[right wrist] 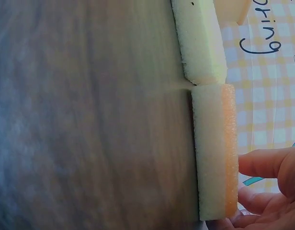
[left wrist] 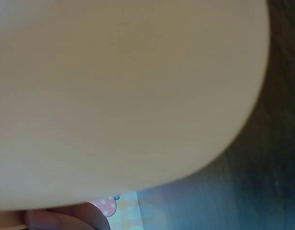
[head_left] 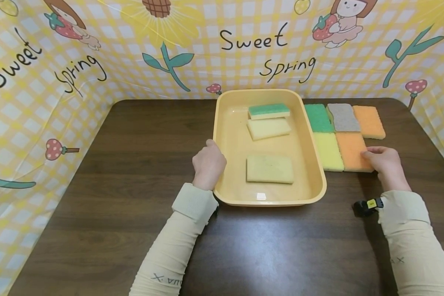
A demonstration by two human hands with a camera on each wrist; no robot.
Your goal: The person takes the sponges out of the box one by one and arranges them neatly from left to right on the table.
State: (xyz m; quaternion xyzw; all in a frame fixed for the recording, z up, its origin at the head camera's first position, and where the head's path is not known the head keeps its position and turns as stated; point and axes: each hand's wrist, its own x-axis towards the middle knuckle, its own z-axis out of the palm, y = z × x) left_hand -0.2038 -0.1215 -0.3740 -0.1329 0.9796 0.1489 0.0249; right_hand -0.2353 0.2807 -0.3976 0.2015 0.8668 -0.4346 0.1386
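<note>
Presently, my right hand (head_left: pixel 386 162) is at the right-hand edge of the near orange sponge (head_left: pixel 355 151), thumb on the orange face and the other fingers bent at the end; I find it lightly pinched. That sponge lies flat on the dark wooden table (head_left: pixel 151 131), to the right of the yellow tray (head_left: pixel 231 119). The right wrist view confirms an orange layer over a thicker pale body.

My left hand (head_left: pixel 209 164) is curled at the tray's left rim and grips it. The left wrist view is mostly filled by a blurred pale surface, with part of the fingers at its lower border; their full arrangement I cannot tell.

Sponges on the table, set close together in two rows: far row, a green sponge (head_left: pixel 317 118), a grey sponge (head_left: pixel 343 117) and a far orange sponge (head_left: pixel 368 121); near row, a yellow sponge (head_left: pixel 328 151), just beside the tray, then the one at my fingers.

Tray contents, three items: a green-topped sponge (head_left: pixel 269 111) at the far end, a cream sponge (head_left: pixel 269 128) just nearer me, and a dull yellow sponge (head_left: pixel 269 169) lying flat, apart from both, toward the near end. Whether the first two touch, I cannot tell.

A checked cloth (head_left: pixel 255 24) lettered "Sweet Spring" hangs behind.
</note>
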